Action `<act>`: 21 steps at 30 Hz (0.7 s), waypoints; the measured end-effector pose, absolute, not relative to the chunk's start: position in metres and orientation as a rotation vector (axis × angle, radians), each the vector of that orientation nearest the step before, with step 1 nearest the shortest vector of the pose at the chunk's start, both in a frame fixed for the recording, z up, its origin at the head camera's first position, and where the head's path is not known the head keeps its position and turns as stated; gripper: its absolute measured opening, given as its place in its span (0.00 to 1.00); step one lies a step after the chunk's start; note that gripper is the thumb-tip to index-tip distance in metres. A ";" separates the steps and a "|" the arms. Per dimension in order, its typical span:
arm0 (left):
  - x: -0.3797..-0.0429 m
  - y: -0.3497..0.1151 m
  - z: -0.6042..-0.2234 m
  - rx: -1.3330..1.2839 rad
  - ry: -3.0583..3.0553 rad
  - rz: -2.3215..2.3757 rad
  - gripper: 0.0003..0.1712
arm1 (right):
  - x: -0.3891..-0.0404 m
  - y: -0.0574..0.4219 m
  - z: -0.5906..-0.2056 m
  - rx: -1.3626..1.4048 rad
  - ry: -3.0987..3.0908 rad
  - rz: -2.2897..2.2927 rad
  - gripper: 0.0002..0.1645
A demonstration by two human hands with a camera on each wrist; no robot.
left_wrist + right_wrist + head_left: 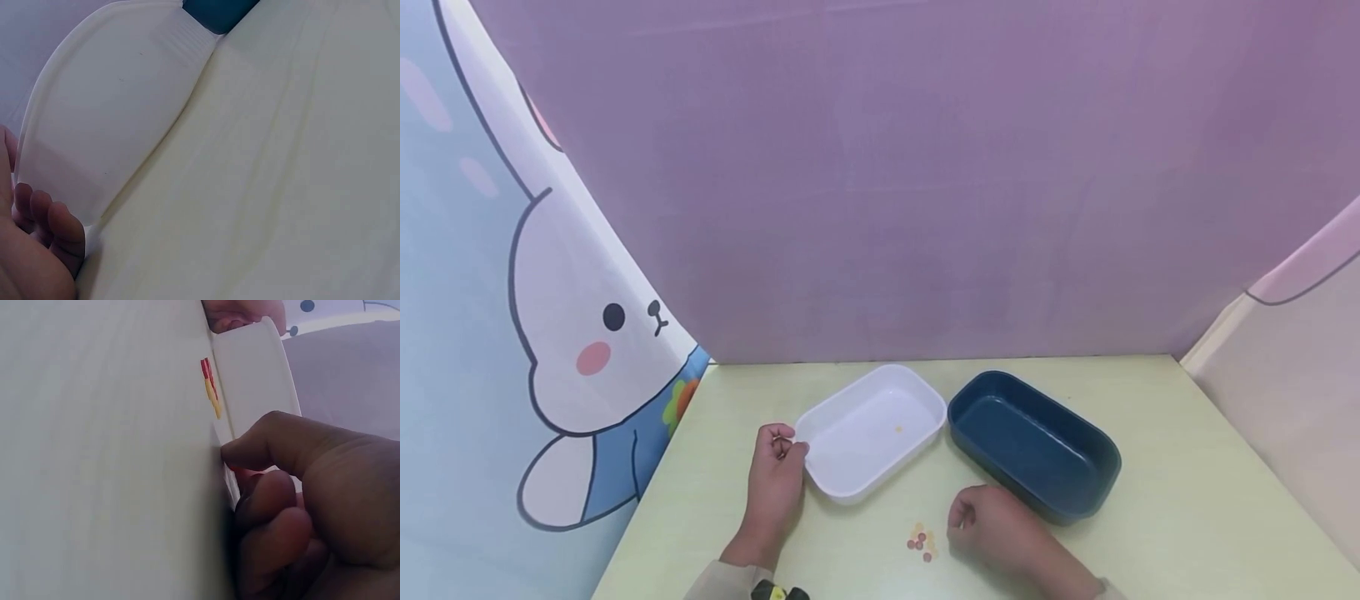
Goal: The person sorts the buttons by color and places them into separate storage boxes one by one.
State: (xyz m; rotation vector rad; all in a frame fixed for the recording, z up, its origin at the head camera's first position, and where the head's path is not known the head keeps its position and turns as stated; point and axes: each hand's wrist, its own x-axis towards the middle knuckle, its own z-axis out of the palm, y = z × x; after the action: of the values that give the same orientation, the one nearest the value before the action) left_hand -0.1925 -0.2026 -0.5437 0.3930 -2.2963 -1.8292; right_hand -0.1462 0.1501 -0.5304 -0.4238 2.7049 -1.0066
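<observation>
Small red and yellow discs [921, 542] lie in a loose, flat cluster on the pale yellow-green bench [1187, 500], at the near side, around the middle. Just right of them is my right hand [996, 523], fingers curled, thumb and forefinger together on a red disc [240, 470], of which only a sliver shows. A little farther off and to the left, my left hand [777, 479] has thumb and fingers clamped on the left end of a shallow white tray [850, 450], which sits at a slant. One yellow disc [898, 429] lies inside it, toward the right. To the right of that tray, close to its far right corner, stands a deeper dark blue tray [1022, 446], angled the other way. Beyond the far edge hangs plain purple cloth [880, 183]; at far left, a cartoon rabbit [572, 333] on light blue.
</observation>
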 end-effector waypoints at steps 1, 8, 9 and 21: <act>-0.193 -0.203 -0.544 0.393 -2.298 -1.829 0.17 | -0.146 0.150 -0.531 -0.422 2.699 -1.019 0.10; -0.194 -0.202 -0.545 0.395 -2.287 -1.837 0.17 | -0.148 0.152 -0.534 -0.429 2.689 -1.063 0.11; -0.193 -0.202 -0.545 0.395 -2.289 -1.837 0.17 | -0.148 0.152 -0.535 -0.435 2.690 -1.065 0.11; -0.193 -0.202 -0.544 0.390 -2.290 -1.832 0.16 | -0.147 0.152 -0.534 -0.414 2.693 -1.088 0.12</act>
State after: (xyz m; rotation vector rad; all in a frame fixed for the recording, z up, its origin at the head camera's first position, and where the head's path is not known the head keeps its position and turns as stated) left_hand -0.1928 -0.2018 -0.5439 0.3900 -2.2898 -1.8316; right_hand -0.1472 0.1519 -0.5344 -0.4136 2.6927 -1.0878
